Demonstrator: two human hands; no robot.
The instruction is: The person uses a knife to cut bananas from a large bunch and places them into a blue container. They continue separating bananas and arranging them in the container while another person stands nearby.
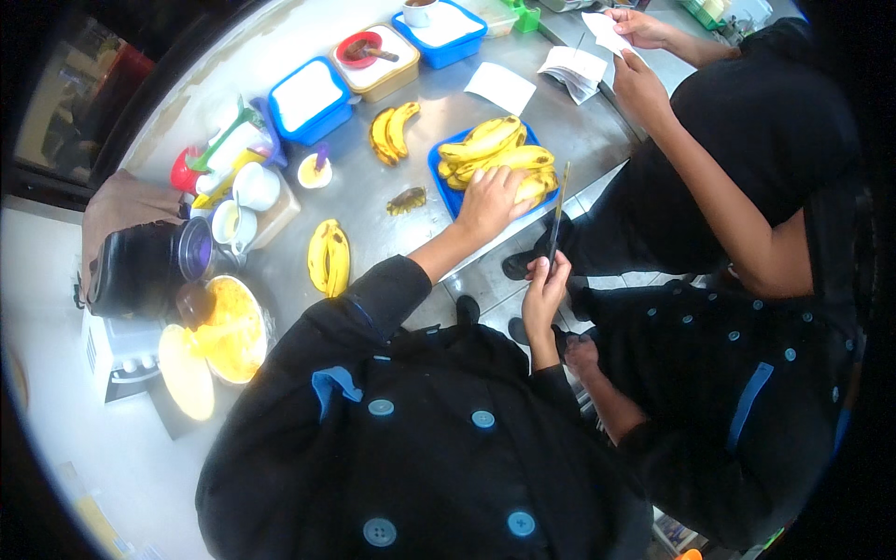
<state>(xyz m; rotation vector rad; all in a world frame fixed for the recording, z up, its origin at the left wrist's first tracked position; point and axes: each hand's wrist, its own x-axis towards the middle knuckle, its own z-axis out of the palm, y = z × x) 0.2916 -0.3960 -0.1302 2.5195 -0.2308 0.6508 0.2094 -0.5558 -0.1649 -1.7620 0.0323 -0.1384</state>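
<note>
My left hand (490, 203) lies over the near side of a blue tray (442, 187) heaped with yellow bananas (483, 143). Its fingers touch the bananas; whether they grip one is hidden. Off the table's edge, my right hand (547, 283) is closed on the dark handle of a knife (558, 217), blade pointing up beside the tray. Left of the tray, a dark banana tip (406, 201) lies on the steel table (378, 231). A pair of bananas (328, 257) rests nearer me, and another small bunch (394, 131) lies farther back.
Lidded tubs (311, 101), a white cup with a purple spoon (315, 171), mugs (256, 187) and an open tub of yellow food (234, 329) stand around the left and back. Papers (500, 87) lie behind the tray. Two people stand close at right, one holding paper (603, 31).
</note>
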